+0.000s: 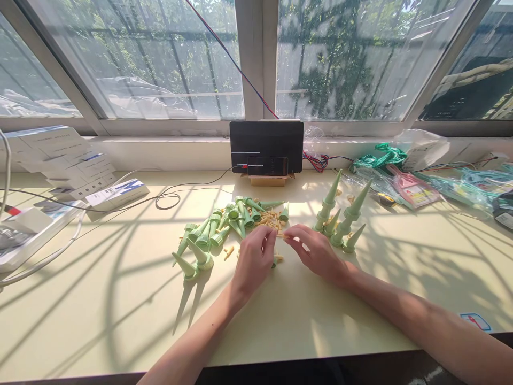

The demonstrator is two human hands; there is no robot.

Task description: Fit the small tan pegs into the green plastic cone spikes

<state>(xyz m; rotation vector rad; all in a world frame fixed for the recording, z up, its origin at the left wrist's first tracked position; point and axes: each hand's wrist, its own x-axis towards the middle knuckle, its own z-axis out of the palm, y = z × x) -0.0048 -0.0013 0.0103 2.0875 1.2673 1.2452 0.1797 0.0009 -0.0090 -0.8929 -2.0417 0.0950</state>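
You are working low over the table (296,326), with your fingertips facing each other and a narrow gap lying between them. Your left hand (256,251) is curling, thumb and forefinger drawn close; its fingers are hiding the grip, so I cannot tell whether it is pinching anything. Your right hand (310,250) is arching, thumb and forefinger pointing at the gap, where a peg (280,236) is showing at the fingertips; I cannot tell which hand is gripping it. Loose pegs (272,218) are lying heaped just beyond your hands. Green cones (216,222) are lying piled to the left of that heap, and two cones (185,266) are standing on their bases at the near edge of the pile. Beyond your right hand, tall stacks (346,220) are standing upright, with single cones (355,239) beside them. At the back, a phone (267,166) is standing in front of a tablet (266,138)
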